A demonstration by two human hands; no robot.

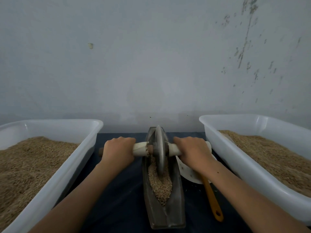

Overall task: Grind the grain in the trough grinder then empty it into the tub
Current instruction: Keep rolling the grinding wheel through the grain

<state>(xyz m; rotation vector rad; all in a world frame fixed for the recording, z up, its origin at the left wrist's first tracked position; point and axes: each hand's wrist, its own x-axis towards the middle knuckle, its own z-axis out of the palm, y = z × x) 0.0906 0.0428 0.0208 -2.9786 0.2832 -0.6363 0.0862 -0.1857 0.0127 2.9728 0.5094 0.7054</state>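
Clearly the grinding step is under way — in the head view the left hand (117, 149) and right hand (191, 151) curl round the axle handle (139, 148) either side of the wheel (159, 152), which stands in the trough grinder (162, 190) amid whole-looking grain (159, 184); next, roll it along the trough — emptying waits, tubs flanking the trough.

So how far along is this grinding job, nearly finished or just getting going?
Done: the trough is loaded with grain. In hand: the left hand and right hand grip the handle on either side of the grinding wheel, which sits in the grain. The kernels look mostly whole, so probably early. Left: finishing, then emptying the trough into a tub; both tubs already hold grain.
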